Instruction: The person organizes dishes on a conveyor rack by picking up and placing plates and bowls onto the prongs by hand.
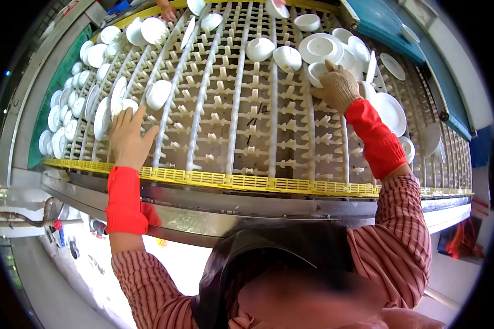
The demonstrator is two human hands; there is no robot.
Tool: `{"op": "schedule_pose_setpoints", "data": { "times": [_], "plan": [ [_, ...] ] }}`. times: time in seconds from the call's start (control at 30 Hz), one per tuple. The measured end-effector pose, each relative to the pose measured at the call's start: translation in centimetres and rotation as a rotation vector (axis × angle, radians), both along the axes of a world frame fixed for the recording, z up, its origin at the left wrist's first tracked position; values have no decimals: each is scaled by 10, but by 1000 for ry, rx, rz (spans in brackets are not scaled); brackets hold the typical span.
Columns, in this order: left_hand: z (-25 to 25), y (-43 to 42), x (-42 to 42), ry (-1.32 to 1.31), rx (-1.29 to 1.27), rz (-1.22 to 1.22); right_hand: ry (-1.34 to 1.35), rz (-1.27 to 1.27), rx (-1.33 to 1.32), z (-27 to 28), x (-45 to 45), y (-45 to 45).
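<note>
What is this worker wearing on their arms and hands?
Bright red cuffs wrap the wrists and lower forearms, above both the left hand and right hand. Higher up are pinkish-red sleeves with dark stripes.

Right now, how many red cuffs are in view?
2: one red cuff on the forearm behind the left hand, another red cuff behind the right hand. No others show.

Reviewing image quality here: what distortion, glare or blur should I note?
Head view: wide-angle bending, with the yellow edge strip bowed and the corners black; head view: a blown-out white area beside the left sleeve; head view: a smooth blurred patch at bottom centre; head view: left hand and right hand reasonably clear.
</note>
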State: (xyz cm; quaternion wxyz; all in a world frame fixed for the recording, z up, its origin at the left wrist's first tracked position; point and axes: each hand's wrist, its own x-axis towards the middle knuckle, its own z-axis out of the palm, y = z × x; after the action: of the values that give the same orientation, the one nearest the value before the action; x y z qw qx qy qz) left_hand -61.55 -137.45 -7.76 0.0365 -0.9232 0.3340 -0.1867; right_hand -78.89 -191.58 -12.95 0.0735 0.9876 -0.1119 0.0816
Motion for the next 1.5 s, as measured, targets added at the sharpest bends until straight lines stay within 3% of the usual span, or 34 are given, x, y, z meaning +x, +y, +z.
{"op": "schedule_pose_setpoints", "data": {
  "times": [0.03, 0.1, 0.13, 0.2, 0.23, 0.33, 0.43, 0.47, 0.6, 0.67, 0.73, 0.77, 0.83, 0.9, 1.07, 1.27, 1.33, 1.5],
  "plan": [
    [-4, -2, 6, -25, 11, 6, 174, -37, 58, 8, -2, 4],
    [-18, 0, 20, -90, 38, 39, 79, -94, 246, 22, -2, 25],
    [-24, 4, 28, 24, -9, 67, 35, -118, 338, 31, 4, 34],
    [-28, 9, 32, 263, -87, 116, -152, 247, 482, 31, 24, 45],
    [-38, 13, 34, 216, -87, 98, -180, 429, 492, 27, 40, 48],
    [-15, -2, 17, 299, -58, 171, -469, 544, 511, 56, 90, 118],
    [-34, 15, 27, 228, -74, 150, -304, 707, 1099, -5, 177, 128],
    [-35, 21, 31, 230, -86, 142, -198, 578, 760, 28, 140, 137],
    [-33, 17, 31, 203, -71, 140, -455, 181, 893, 32, 54, 87],
    [-26, 1, 23, 177, -91, 159, -474, -22, 729, 45, 1, 38],
    [-17, -26, -1, 52, -120, 121, -582, -60, 477, 34, -30, -34],
    [-18, -41, -12, 1, -178, -3, -372, -306, 544, 50, -50, -53],
    [-3, -81, -40, -3, -209, -166, -340, -221, 492, 20, -61, -107],
    [22, -131, -74, 113, -158, -247, -184, -209, 546, 21, -64, -96],
    [10, -198, -136, 76, -168, -641, -5, -223, 643, 23, -68, -89],
    [20, -226, -192, 182, -283, -779, -410, 29, 415, -4, -104, -58],
    [33, -232, -202, 255, -251, -816, -401, 75, 621, 36, -108, -7],
    [3, -239, -198, -68, -253, -849, -356, 261, 786, 62, -68, 31]
  ]
}}
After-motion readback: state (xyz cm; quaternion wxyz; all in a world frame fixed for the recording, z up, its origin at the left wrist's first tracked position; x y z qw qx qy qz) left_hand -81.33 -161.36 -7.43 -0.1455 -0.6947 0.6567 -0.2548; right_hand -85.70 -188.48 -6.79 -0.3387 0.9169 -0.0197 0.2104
